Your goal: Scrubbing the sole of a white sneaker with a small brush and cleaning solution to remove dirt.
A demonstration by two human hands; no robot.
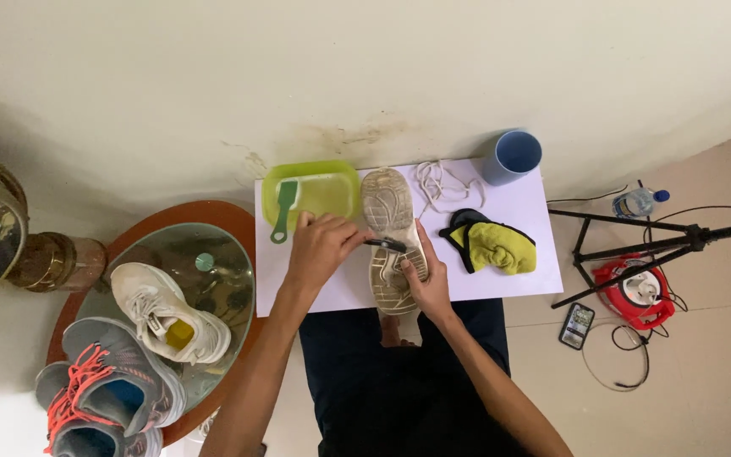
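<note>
Shoe (389, 237) lying sole-up at board (522, 279) centre, long axis running near edge to far edge. Right hand (427, 279) gripping heel end, steadying. Left hand (319, 245) closed on dark brush (385, 245), reaching across sole from left.

A worn white sneaker (389, 237) lies sole-up on a white tabletop (524, 279). The right hand (427, 279) grips its heel end, while the left hand (319, 247) presses a small dark tool (385, 245) against the sole. A lime-green plastic tub (332, 190) holding a green brush (284, 210) sits just beside.
</note>
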